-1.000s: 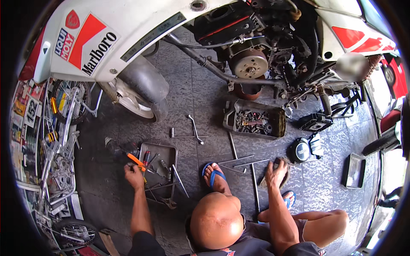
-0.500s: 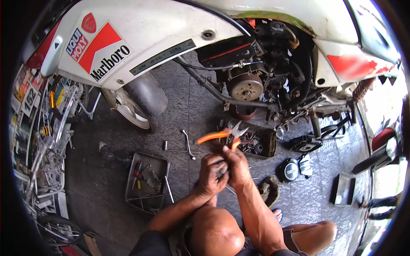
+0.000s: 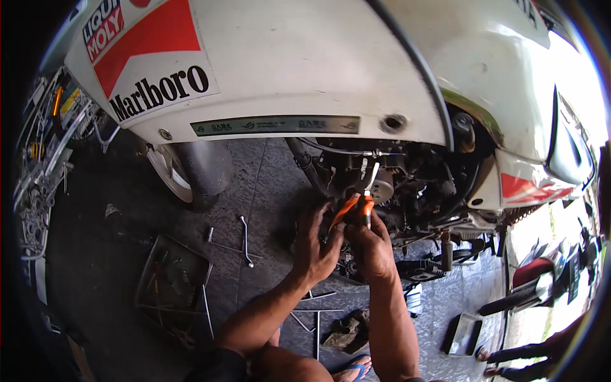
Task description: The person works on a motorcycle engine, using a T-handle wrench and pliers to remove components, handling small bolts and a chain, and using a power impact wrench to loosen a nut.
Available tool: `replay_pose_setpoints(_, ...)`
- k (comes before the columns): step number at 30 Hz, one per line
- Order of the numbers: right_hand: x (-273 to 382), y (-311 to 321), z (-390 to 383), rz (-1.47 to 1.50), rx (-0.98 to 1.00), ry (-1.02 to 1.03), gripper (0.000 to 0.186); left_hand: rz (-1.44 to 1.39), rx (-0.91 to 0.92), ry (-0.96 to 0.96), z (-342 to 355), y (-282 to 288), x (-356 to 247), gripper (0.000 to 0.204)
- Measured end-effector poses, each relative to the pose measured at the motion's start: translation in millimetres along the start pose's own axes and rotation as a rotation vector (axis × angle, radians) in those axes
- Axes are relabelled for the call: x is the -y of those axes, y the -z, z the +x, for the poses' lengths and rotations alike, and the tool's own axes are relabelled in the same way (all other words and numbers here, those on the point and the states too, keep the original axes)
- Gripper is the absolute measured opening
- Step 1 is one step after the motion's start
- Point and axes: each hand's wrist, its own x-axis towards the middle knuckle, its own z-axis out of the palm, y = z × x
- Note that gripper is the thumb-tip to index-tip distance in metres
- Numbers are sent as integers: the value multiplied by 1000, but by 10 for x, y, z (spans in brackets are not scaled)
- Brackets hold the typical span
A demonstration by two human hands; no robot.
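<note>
Pliers [image 3: 368, 206] are gripped by the right hand [image 3: 375, 249] | long axis aimed ahead toward engine [image 3: 383, 189] | left hand [image 3: 315, 249] set alongside, grip unclear

One left hand [image 3: 316, 245], one right hand [image 3: 375, 250], one pair of pliers [image 3: 368, 205], two trays [image 3: 210, 270] [image 3: 468, 332], one rag [image 3: 349, 331]

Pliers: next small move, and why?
Probably line the pliers up with the cable fitting: their jaws stand apart just below it in view, the right hand holds them, and the left hand is at the left handle. Contact is unclear.
</note>
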Motion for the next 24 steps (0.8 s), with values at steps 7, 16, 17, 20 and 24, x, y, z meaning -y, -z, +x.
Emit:
replay_pose_setpoints(7, 118, 37, 93, -148, -51, -18, 45, 24, 46, -52, 358, -104, -257, 36)
replay_pose_setpoints(16, 243, 48, 89, -34, -75, -81, 44, -215, 204, 207, 548, -147, -401, 37)
replay_pose_setpoints(17, 274, 64, 87, -25, -88, -103, 44, -251, 211, 256, 574, -164, -404, 37)
replay_pose_setpoints(20, 235, 197, 76, 10, 19, -36, 50, -175, 226, 261, 625, -150, -528, 35)
replay_pose_setpoints(24, 195, 192, 31, 1, 13, 59, 58, -112, 167, 136, 609, -233, -480, 33)
